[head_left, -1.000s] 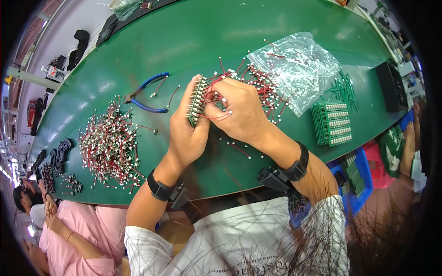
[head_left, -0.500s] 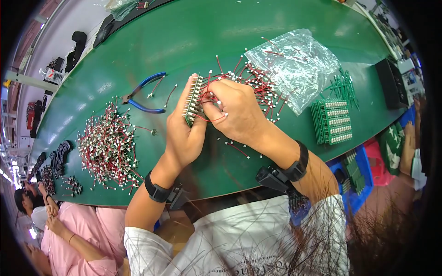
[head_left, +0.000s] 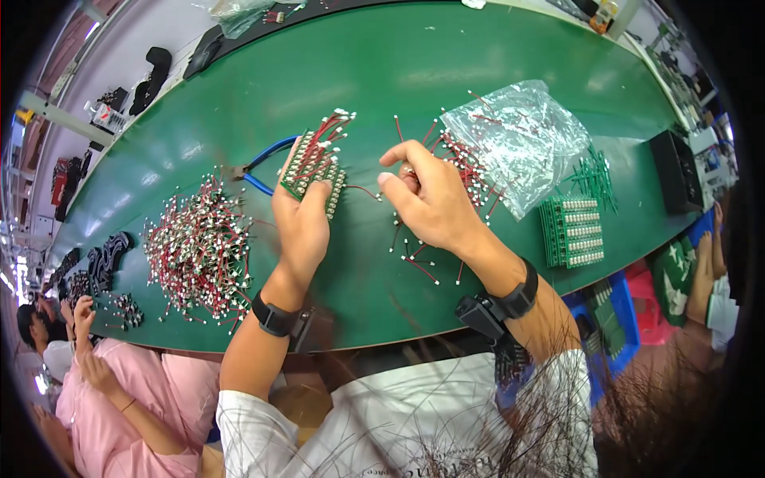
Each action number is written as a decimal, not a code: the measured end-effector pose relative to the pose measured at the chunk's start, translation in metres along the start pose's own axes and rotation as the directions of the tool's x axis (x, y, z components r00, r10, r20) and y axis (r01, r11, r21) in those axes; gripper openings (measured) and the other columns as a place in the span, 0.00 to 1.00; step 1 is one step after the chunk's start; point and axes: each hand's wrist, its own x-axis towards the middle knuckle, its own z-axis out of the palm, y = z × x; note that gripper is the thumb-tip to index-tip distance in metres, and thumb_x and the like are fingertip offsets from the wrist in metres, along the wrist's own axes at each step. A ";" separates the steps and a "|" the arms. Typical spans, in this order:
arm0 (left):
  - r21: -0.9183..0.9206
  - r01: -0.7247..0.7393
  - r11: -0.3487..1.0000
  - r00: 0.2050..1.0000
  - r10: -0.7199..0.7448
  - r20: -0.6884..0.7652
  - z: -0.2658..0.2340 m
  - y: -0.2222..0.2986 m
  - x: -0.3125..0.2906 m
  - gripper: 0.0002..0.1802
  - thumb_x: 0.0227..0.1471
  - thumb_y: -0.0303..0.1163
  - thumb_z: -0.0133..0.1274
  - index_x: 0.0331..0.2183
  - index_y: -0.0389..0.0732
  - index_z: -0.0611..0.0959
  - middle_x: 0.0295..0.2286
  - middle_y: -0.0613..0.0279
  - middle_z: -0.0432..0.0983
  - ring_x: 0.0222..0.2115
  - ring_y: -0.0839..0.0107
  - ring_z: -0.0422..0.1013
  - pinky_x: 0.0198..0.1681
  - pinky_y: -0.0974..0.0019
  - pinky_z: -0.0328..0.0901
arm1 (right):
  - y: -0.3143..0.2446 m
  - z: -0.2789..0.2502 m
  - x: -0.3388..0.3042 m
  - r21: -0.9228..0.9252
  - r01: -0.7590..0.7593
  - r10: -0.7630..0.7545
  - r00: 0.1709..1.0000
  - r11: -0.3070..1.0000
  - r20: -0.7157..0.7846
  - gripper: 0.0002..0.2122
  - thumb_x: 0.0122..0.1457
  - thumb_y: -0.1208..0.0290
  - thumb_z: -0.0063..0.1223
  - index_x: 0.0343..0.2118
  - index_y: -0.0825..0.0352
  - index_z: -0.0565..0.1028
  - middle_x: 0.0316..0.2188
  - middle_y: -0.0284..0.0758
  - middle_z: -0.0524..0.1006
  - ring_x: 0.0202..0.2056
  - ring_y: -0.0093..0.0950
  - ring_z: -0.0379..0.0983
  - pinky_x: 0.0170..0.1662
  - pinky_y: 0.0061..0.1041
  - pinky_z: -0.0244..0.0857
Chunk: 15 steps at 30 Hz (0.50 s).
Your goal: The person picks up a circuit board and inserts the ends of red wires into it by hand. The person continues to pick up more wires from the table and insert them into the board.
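Note:
My left hand (head_left: 301, 231) is closed around a green circuit board panel (head_left: 296, 177), its thumb across the near face. Rows of small white connectors cover the panel, and red wire leads with white plugs stick up from it. One lead trails off its right side. To the right, my right hand (head_left: 434, 203) is apart from the panel, thumb and forefinger spread, the other fingers curled in; whether a lead is tucked in them is hidden. Beneath and beyond it lies a loose heap of red and black wire leads (head_left: 472, 166). Blue-handled cutters (head_left: 277, 146) lie partly behind the panel.
A big pile of wire leads (head_left: 199, 247) spreads at left. At right are a clear plastic bag (head_left: 526, 143), thin green strips (head_left: 591, 177), stacked circuit boards (head_left: 574, 233) and a black box (head_left: 676, 171). A blue bin (head_left: 629, 341) stands below the table's edge. A co-worker in pink (head_left: 135, 398) sits at left.
My right hand has drawn away from the panel to the right and its thumb and forefinger have spread. The panel has tilted, turning its connector rows and leads into view.

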 end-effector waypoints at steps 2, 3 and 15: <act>-0.040 -0.007 0.999 1.000 0.007 -0.019 0.000 0.002 0.002 0.30 0.49 0.14 0.42 0.56 0.30 0.68 0.43 0.62 0.74 0.40 0.79 0.70 0.43 0.73 0.66 | 0.003 -0.001 -0.001 0.049 0.014 -0.016 0.999 0.999 0.039 0.12 0.57 0.69 0.51 0.39 0.72 0.71 0.18 0.29 0.66 0.22 0.17 0.61 0.25 0.23 0.56; -0.076 -0.005 0.997 0.999 0.003 -0.033 0.001 0.002 0.003 0.29 0.49 0.14 0.42 0.56 0.29 0.68 0.43 0.62 0.74 0.40 0.79 0.70 0.43 0.73 0.66 | 0.004 -0.001 -0.001 0.103 0.016 -0.024 0.997 0.995 0.075 0.12 0.58 0.68 0.49 0.40 0.71 0.71 0.21 0.29 0.67 0.25 0.17 0.63 0.28 0.23 0.58; -0.132 -0.002 0.991 0.992 0.018 0.121 0.015 0.002 -0.012 0.34 0.51 0.12 0.40 0.61 0.29 0.58 0.49 0.55 0.72 0.46 0.73 0.71 0.50 0.70 0.66 | 0.005 0.011 -0.003 0.076 0.170 -0.177 0.979 0.982 0.097 0.05 0.62 0.75 0.46 0.35 0.72 0.72 0.23 0.30 0.70 0.23 0.17 0.63 0.27 0.21 0.59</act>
